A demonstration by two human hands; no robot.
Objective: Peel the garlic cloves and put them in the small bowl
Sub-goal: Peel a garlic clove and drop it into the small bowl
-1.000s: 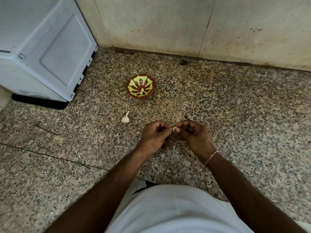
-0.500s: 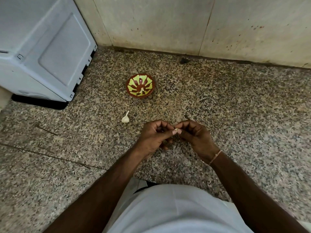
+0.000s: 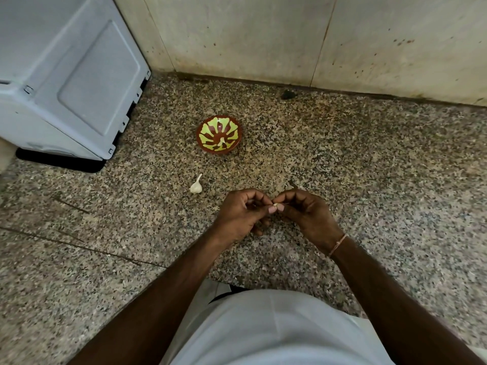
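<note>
A speckled granite desk (image 3: 342,159) runs back to a stained tiled wall (image 3: 263,35). At the back left stands a grey-white appliance (image 3: 66,80), well apart from the hands. A small bowl (image 3: 219,138), red-brown with yellow-green markings, sits in the middle of the desk with a pale piece inside, perhaps a peeled clove. A garlic bulb (image 3: 196,186) lies between bowl and hands, nearer the left hand (image 3: 241,214). Left hand and right hand (image 3: 307,214) meet fingertip to fingertip, each grip pinching one small garlic clove (image 3: 276,206) between them, above the desk.
</note>
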